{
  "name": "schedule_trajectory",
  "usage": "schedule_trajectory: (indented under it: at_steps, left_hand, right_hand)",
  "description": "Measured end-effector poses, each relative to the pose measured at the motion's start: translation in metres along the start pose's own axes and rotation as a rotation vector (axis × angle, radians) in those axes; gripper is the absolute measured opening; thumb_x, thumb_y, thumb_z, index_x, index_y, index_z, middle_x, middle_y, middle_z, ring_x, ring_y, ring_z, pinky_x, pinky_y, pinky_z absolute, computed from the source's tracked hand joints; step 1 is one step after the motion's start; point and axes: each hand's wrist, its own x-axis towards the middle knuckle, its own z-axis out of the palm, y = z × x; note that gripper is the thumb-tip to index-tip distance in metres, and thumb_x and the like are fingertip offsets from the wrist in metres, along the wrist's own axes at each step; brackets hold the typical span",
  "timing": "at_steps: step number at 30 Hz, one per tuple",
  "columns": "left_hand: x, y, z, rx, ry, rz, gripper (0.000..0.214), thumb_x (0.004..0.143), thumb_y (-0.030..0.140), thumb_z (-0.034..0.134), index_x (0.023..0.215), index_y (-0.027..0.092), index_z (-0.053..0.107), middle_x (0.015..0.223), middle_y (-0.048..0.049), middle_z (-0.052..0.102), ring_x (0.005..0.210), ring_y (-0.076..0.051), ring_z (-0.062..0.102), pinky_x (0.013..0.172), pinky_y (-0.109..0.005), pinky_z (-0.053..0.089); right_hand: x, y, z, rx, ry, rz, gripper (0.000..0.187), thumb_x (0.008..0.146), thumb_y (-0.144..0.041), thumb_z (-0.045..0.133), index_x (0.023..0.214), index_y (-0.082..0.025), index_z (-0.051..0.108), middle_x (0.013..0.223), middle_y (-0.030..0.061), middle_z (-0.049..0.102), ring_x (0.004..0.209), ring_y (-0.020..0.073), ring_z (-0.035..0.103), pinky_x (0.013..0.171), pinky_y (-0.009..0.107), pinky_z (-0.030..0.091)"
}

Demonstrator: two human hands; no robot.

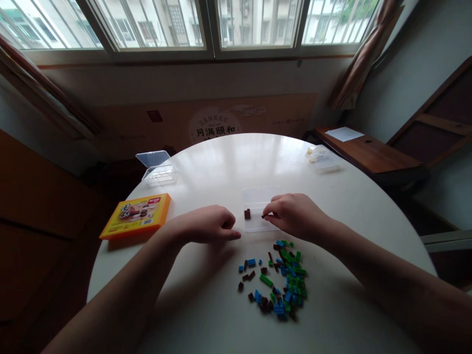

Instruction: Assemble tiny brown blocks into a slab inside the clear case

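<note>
My right hand (295, 211) pinches a small dark brown building brick (263, 216) between thumb and fingertips, over the right part of a clear plastic case (254, 226). A compact block of brown bricks (247, 214) stands in the left part of that case. To the left of the case, my left hand (212, 223) is held over the table with its fingers curled in and its thumb stretched toward the case; nothing shows in it. Nearer to me lies a loose pile of blue, green and brown bricks (291, 285).
The round white table (206, 167) carries an orange-yellow box (136, 216) at left, an opened clear case (159, 173) behind it, and another clear case (324, 160) with pale pieces at back right. Beyond its right edge is a wooden desk (379, 155) with paper.
</note>
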Motion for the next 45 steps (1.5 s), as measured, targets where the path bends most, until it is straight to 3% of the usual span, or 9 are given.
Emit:
schedule_trajectory:
  at_steps: [5, 13, 18, 27, 32, 38, 45]
  left_hand:
    - [0.002, -0.002, 0.004, 0.001, 0.023, -0.011, 0.046, 0.084, 0.060, 0.049, 0.065, 0.019, 0.058, 0.062, -0.0009, 0.057, 0.056, -0.014, 0.047, 0.051, -0.028, 0.031]
    - [0.003, -0.002, 0.004, 0.018, 0.016, -0.018, 0.045, 0.084, 0.059, 0.048, 0.067, 0.020, 0.059, 0.064, -0.0012, 0.060, 0.056, -0.015, 0.049, 0.052, -0.028, 0.033]
    - [0.004, -0.004, 0.004, -0.002, 0.024, -0.024, 0.045, 0.083, 0.060, 0.049, 0.069, 0.019, 0.060, 0.064, -0.0012, 0.060, 0.056, -0.014, 0.049, 0.051, -0.027, 0.032]
    - [0.010, -0.007, 0.006, 0.061, 0.228, -0.043, 0.048, 0.086, 0.060, 0.044, 0.069, 0.019, 0.059, 0.066, -0.0028, 0.060, 0.055, -0.014, 0.044, 0.051, -0.027, 0.031]
    - [0.010, -0.009, 0.005, 0.016, 0.269, -0.016, 0.045, 0.082, 0.063, 0.052, 0.085, 0.019, 0.062, 0.082, -0.0055, 0.066, 0.066, -0.017, 0.054, 0.056, -0.026, 0.034]
    - [0.010, -0.009, 0.006, -0.027, 0.287, -0.014, 0.061, 0.079, 0.069, 0.054, 0.114, 0.020, 0.058, 0.088, -0.0063, 0.068, 0.075, -0.021, 0.059, 0.061, -0.027, 0.038]
    - [0.013, -0.002, 0.009, -0.022, 0.306, -0.045, 0.060, 0.080, 0.064, 0.055, 0.121, 0.020, 0.056, 0.092, -0.0076, 0.069, 0.079, -0.024, 0.062, 0.062, -0.028, 0.039]
  right_hand:
    - [0.004, 0.000, 0.001, -0.025, -0.043, 0.020, 0.020, 0.087, -0.025, 0.058, 0.091, -0.026, 0.077, 0.087, 0.0022, 0.073, 0.074, 0.0160, 0.062, 0.059, 0.027, 0.036]
    - [0.000, -0.001, 0.002, 0.036, 0.050, 0.033, 0.025, 0.087, -0.020, 0.056, 0.098, -0.028, 0.076, 0.090, 0.0002, 0.073, 0.074, 0.0140, 0.062, 0.061, 0.026, 0.040]
    - [-0.004, -0.001, -0.001, 0.058, 0.000, 0.020, 0.029, 0.083, -0.016, 0.055, 0.096, -0.029, 0.077, 0.094, 0.0002, 0.072, 0.074, 0.0138, 0.062, 0.063, 0.027, 0.042]
    - [-0.002, -0.002, 0.007, 0.067, 0.036, -0.003, 0.031, 0.084, -0.015, 0.055, 0.104, -0.027, 0.075, 0.104, 0.0020, 0.072, 0.081, 0.0153, 0.065, 0.070, 0.028, 0.047]
    - [-0.001, -0.006, 0.007, 0.039, 0.061, 0.009, 0.032, 0.087, -0.015, 0.050, 0.103, -0.026, 0.075, 0.104, 0.0030, 0.071, 0.075, 0.0142, 0.064, 0.065, 0.027, 0.045]
    - [0.001, -0.008, 0.009, 0.015, 0.047, 0.039, 0.031, 0.087, -0.017, 0.050, 0.103, -0.024, 0.075, 0.100, 0.0046, 0.070, 0.067, 0.0124, 0.060, 0.059, 0.025, 0.041]
    - [0.005, -0.008, 0.015, -0.008, 0.057, 0.071, 0.032, 0.088, -0.021, 0.054, 0.110, -0.034, 0.073, 0.094, 0.0004, 0.071, 0.066, 0.0122, 0.059, 0.057, 0.025, 0.037]
